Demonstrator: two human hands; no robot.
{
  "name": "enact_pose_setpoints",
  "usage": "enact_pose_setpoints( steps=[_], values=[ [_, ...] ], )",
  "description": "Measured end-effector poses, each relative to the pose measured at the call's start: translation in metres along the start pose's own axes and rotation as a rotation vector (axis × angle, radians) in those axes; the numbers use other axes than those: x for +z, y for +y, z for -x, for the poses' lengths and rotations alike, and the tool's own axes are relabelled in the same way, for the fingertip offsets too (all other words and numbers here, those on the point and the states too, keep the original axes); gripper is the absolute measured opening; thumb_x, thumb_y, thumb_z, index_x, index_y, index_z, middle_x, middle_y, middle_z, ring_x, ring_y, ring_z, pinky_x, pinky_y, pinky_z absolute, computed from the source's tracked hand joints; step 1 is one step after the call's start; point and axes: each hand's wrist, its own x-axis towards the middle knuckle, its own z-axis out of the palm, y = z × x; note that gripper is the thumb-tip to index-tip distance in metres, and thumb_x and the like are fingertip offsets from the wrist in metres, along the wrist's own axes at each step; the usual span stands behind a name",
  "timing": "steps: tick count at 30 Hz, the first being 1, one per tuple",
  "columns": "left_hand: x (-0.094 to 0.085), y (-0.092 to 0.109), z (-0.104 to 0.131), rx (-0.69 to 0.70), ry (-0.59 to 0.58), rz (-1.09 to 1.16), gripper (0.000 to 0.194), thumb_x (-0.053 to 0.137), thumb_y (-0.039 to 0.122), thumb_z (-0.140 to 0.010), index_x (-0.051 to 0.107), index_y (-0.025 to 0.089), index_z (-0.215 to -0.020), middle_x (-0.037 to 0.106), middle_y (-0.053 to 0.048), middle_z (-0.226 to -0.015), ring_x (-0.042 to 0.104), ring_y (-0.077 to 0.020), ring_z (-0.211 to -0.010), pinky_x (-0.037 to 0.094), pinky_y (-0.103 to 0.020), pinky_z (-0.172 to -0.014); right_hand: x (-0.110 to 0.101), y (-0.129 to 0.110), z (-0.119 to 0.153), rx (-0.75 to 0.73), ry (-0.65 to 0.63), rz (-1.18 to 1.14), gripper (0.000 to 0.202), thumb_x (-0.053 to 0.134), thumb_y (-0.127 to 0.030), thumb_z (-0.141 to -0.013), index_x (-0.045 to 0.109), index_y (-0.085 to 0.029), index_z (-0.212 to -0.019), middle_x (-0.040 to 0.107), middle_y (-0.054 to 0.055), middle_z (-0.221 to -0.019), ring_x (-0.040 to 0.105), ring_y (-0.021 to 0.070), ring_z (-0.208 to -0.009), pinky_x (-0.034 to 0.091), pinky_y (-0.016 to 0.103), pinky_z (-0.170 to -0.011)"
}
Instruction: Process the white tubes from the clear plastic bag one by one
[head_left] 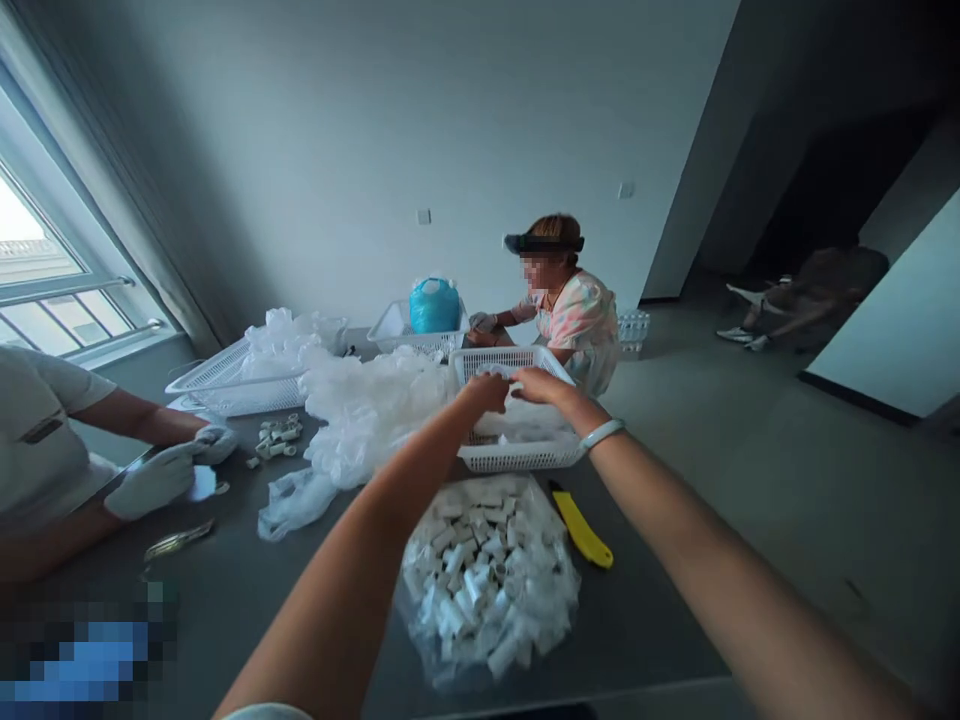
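Both my arms stretch forward over a white plastic basket with clear plastic film or bags inside. My left hand is above the basket's left side, its fingers bent and closed. Close beside it, my right hand has its fingers curled inward toward the left. Whatever lies between the fingertips is too small and hidden to name. Below my forearms sits a clear plastic bag full of short white pipe pieces. A yellow-handled utility knife lies right of that bag.
A heap of plastic bags covers the table's middle, beside a second basket and loose pipe fittings. A gloved co-worker is at left. Another person sits opposite, near a blue bag in a basket.
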Motion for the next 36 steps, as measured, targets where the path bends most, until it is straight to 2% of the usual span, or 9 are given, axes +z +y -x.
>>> enact_pose_setpoints(
  steps=[3,6,10,13,17,22,29,33,36],
  values=[
    [-0.012,0.0,0.04,0.025,-0.002,-0.004,0.049,0.066,0.022,-0.074,0.052,0.014,-0.12,0.054,-0.014,-0.122,0.048,-0.0314,-0.114,0.037,-0.04,-0.096,-0.014,-0.02,0.03,-0.004,0.024,-0.043,0.013,0.053,-0.019,-0.084,0.064,-0.016,-0.089,0.065,0.008,-0.098,0.057,0.02,-0.098,0.042,0.03,-0.085],
    [-0.007,0.005,0.1,0.14,0.024,0.072,0.039,0.059,0.028,-0.079,0.056,0.015,-0.116,0.059,-0.012,-0.117,0.054,-0.0264,-0.107,0.039,-0.033,-0.09,-0.008,-0.05,0.075,-0.014,0.13,-0.217,0.024,0.043,-0.025,-0.087,0.064,-0.015,-0.084,0.067,0.005,-0.082,0.06,0.0169,-0.079,0.042,0.026,-0.069],
    [0.031,0.015,0.173,0.196,-0.215,0.16,0.016,0.055,0.025,-0.082,0.067,0.017,-0.088,0.067,-0.006,-0.087,0.061,-0.0183,-0.079,0.043,-0.026,-0.074,0.034,-0.081,0.126,-0.101,-0.2,-0.434,0.024,0.042,-0.015,-0.081,0.065,-0.018,-0.086,0.067,0.001,-0.078,0.06,0.0123,-0.069,0.042,0.021,-0.061],
    [0.066,0.017,0.203,0.127,-0.274,0.198,0.019,0.059,0.026,-0.078,0.065,0.02,-0.096,0.066,-0.004,-0.092,0.061,-0.0176,-0.081,0.043,-0.023,-0.069,0.071,-0.087,0.144,-0.114,-0.312,-0.3,0.02,0.046,-0.014,-0.08,0.065,-0.019,-0.081,0.067,0.002,-0.082,0.06,0.0133,-0.072,0.042,0.021,-0.062],
    [0.093,0.019,0.21,-0.122,-0.113,0.188,0.024,0.055,0.023,-0.079,0.06,0.018,-0.102,0.061,-0.008,-0.105,0.06,-0.0197,-0.088,0.044,-0.024,-0.07,0.1,-0.085,0.149,-0.031,-0.188,-0.194,0.023,0.041,-0.014,-0.085,0.061,-0.014,-0.097,0.062,0.012,-0.102,0.059,0.0187,-0.084,0.042,0.026,-0.066],
    [0.1,0.026,0.191,-0.252,0.027,0.113,0.029,0.045,0.018,-0.084,0.054,0.017,-0.111,0.058,-0.009,-0.113,0.056,-0.0217,-0.101,0.044,-0.028,-0.077,0.118,-0.088,0.151,-0.034,-0.096,-0.142,0.028,0.039,-0.007,-0.084,0.06,-0.012,-0.102,0.062,0.013,-0.101,0.055,0.023,-0.097,0.041,0.031,-0.079],
    [0.11,0.033,0.176,-0.265,0.016,0.003,0.022,0.052,0.023,-0.081,0.064,0.019,-0.1,0.061,-0.009,-0.105,0.054,-0.0262,-0.103,0.044,-0.032,-0.081,0.133,-0.08,0.155,-0.044,0.022,-0.222,0.034,0.037,0.0,-0.077,0.063,-0.015,-0.093,0.065,0.009,-0.094,0.057,0.0184,-0.094,0.044,0.03,-0.083],
    [0.12,0.03,0.177,-0.234,0.134,0.081,0.021,0.052,0.018,-0.08,0.067,0.018,-0.095,0.066,-0.01,-0.095,0.054,-0.0277,-0.1,0.044,-0.036,-0.082,0.136,-0.075,0.157,-0.055,0.197,-0.405,0.034,0.036,-0.003,-0.077,0.062,-0.019,-0.092,0.064,0.007,-0.093,0.058,0.0172,-0.093,0.046,0.032,-0.083],
    [0.127,0.02,0.179,-0.212,0.295,0.327,0.02,0.057,0.018,-0.077,0.067,0.02,-0.094,0.067,-0.006,-0.094,0.057,-0.0239,-0.096,0.045,-0.035,-0.083,0.134,-0.076,0.159,-0.025,0.359,-0.502,0.03,0.036,-0.012,-0.081,0.06,-0.02,-0.095,0.064,0.007,-0.094,0.059,0.0196,-0.093,0.047,0.037,-0.082]
  ],
)
